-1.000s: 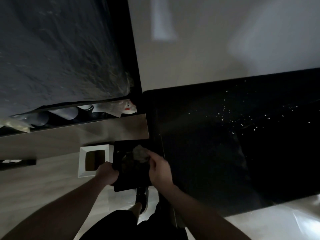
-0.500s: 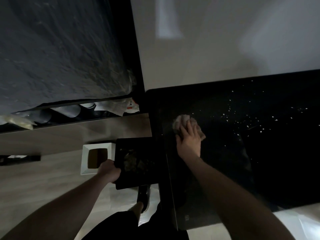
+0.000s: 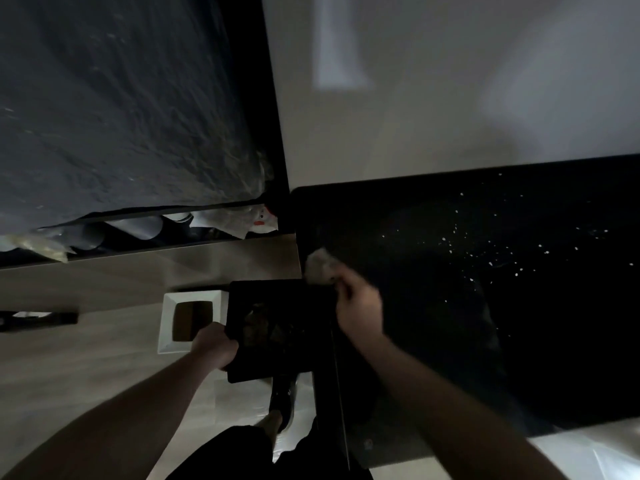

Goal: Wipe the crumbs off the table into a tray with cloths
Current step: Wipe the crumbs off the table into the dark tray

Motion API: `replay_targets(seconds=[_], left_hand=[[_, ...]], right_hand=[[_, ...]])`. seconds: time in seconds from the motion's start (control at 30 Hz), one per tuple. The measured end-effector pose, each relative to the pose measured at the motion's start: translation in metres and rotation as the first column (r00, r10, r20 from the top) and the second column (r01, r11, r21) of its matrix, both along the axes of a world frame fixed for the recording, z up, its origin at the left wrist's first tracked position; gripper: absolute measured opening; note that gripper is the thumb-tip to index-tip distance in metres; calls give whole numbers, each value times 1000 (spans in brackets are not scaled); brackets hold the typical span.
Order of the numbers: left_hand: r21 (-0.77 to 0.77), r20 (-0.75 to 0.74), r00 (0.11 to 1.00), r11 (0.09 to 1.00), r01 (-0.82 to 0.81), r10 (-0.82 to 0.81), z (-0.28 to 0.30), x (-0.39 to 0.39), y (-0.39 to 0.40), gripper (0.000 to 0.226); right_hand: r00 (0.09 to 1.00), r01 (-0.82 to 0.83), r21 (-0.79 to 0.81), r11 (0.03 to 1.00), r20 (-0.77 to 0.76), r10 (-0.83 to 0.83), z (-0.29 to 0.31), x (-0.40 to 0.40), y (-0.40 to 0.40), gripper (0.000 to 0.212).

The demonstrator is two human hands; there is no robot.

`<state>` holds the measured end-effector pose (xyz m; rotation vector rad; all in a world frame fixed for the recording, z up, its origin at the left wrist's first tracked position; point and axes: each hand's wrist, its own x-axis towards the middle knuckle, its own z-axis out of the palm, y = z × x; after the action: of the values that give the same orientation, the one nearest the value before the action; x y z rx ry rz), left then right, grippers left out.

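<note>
A black table (image 3: 433, 341) fills the right side, with several white crumbs (image 3: 485, 247) scattered toward its far right. My right hand (image 3: 360, 306) holds a crumpled pale cloth (image 3: 320, 266) against the table's left edge. My left hand (image 3: 214, 344) grips the near left rim of a black tray (image 3: 298, 355), held just below and left of that table edge. Some dark debris lies in the tray's middle. The scene is dim and the right hand is blurred.
A white square bin (image 3: 190, 320) with a brown inside stands on the floor left of the tray. A dark bed-like surface (image 3: 121, 98) with clutter under it lies at the upper left. My foot in a black shoe (image 3: 282, 400) is below the tray.
My right hand went from the tray out onto the table with the cloth, and has since swept back left to the table edge beside the tray. The left hand kept holding the tray.
</note>
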<state>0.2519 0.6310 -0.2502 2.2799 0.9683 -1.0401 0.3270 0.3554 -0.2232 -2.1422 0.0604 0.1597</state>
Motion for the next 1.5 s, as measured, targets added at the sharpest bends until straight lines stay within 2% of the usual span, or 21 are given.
replay_targets(seconds=[0.1, 0.2, 0.27, 0.33, 0.37, 0.43, 0.53, 0.63, 0.73, 0.8, 0.97, 1.03, 1.1, 1.23, 1.37, 1.43, 1.5], left_hand=[[9, -3, 1000, 1000, -4, 4, -1, 2, -1, 20], [9, -5, 1000, 1000, -8, 8, -6, 2, -1, 21], [4, -3, 1000, 1000, -6, 6, -9, 2, 1, 21], [0, -6, 1000, 1000, -6, 6, -12, 2, 2, 19], [0, -7, 1000, 1000, -5, 5, -12, 2, 2, 19], [-4, 0, 1000, 1000, -9, 9, -13, 2, 0, 20], [-11, 9, 1000, 1000, -20, 21, -16, 0, 0, 20], [-20, 7, 999, 999, -36, 36, -16, -1, 0, 21], [-14, 13, 999, 999, -31, 31, -14, -1, -2, 24], [-1, 23, 999, 1000, -30, 30, -12, -1, -5, 25], [-17, 21, 998, 998, -55, 55, -5, -2, -5, 18], [-27, 25, 998, 998, -58, 59, -4, -2, -3, 12], [-33, 36, 997, 997, -67, 68, -6, -3, -1, 10], [-69, 44, 994, 993, -100, 103, -10, -4, 3, 10], [-53, 56, 995, 995, -82, 85, -12, -5, 1, 6], [-53, 58, 995, 996, -74, 77, -13, -6, 0, 8], [-54, 53, 996, 997, -63, 66, -15, -6, 0, 12]], right_hand=[[983, 176, -53, 983, 54, -173, 11, 64, -51, 41], [979, 204, -267, 942, 71, -192, 4, 117, -98, 38], [992, 96, -432, 897, -32, -122, -9, 139, -122, 43], [982, -83, -584, 808, -188, -35, -21, 148, -133, 53], [971, -144, -629, 764, -240, -14, -29, 149, -134, 57], [964, -169, -642, 748, -265, -10, -43, 145, -129, 63], [988, -104, -618, 779, -156, 9, -62, 126, -107, 64], [987, -115, -556, 823, 30, 158, -73, 94, -76, 62], [954, -206, -359, 910, 133, 269, -75, 48, -25, 59], [952, -270, -225, 936, 82, 294, -68, 13, 15, 56], [959, -246, 139, 959, -110, 262, -37, -29, 65, 46], [962, -205, 205, 957, -138, 236, -25, -29, 57, 44], [983, -131, 206, 970, -103, 155, -18, -21, 33, 43], [990, 136, 67, 988, 22, -138, -13, 14, -50, 45], [926, 378, -176, 909, 57, -374, -14, 35, -148, 44], [916, 383, -356, 852, 27, -401, -28, 28, -191, 46], [935, 261, -525, 810, -71, -347, -44, 11, -207, 50]])
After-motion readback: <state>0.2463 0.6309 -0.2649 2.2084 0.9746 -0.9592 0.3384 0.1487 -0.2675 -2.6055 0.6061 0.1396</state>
